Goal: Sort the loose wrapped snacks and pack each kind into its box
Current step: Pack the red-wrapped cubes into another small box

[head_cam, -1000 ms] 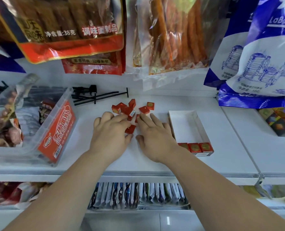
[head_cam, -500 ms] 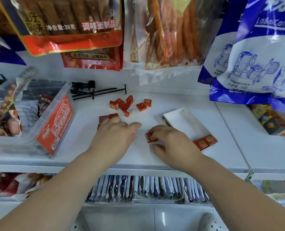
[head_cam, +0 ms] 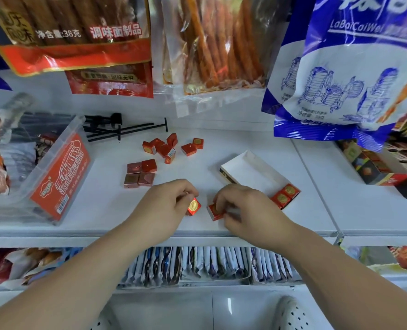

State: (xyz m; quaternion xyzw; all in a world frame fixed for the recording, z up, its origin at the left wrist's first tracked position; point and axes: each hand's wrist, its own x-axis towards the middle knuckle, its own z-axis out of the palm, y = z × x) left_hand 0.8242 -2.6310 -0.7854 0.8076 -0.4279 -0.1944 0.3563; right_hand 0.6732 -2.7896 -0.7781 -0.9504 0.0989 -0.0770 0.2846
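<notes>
Overhead, blue bag (head_cam: 355, 75) reading "LaBaiCaiWei", perhaps, red pack (head_cam: 76, 34) "38克"

Red gold-sealed snacks (head_cam: 194, 206), white box (head_cam: 252, 171)

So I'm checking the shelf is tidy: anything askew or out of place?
Yes. The white box sits skewed to the shelf edge, only two red snacks at its near end. Other red squares lie scattered behind.

The left hand (head_cam: 166, 206) drew back from the loose pile — it now pinched a gold-stamped red cube (head_cam: 194, 206); four dark-foil squares (head_cam: 140, 173) lay uncovered — the right hand (head_cam: 243, 210) gripped another red cube (head_cam: 215, 211).
</notes>
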